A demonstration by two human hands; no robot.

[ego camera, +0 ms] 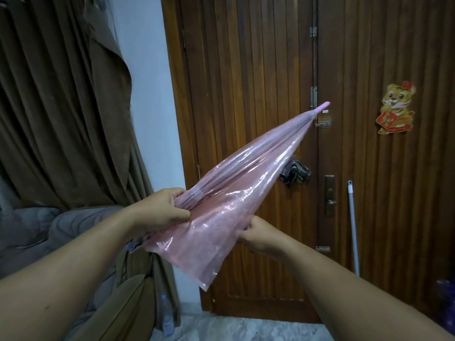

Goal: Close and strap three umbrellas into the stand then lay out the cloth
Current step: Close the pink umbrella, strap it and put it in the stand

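I hold a folded pink see-through umbrella (236,188) slanted in front of me, its pink tip up and to the right near the door latch. My left hand (160,207) grips the gathered ribs and canopy near the lower end. My right hand (256,232) pinches the loose plastic canopy from underneath, partly hidden behind it. The canopy hangs loose and unstrapped. A dark checked cloth (295,174) hangs at the door behind the umbrella. No stand is in view.
A wooden double door (246,70) fills the middle and right, with a tiger sticker (396,107) and a white pole (353,227) leaning on it. Brown curtains (61,94) hang left, above a grey sofa (37,232). A plastic bottle (167,316) stands on the tiled floor.
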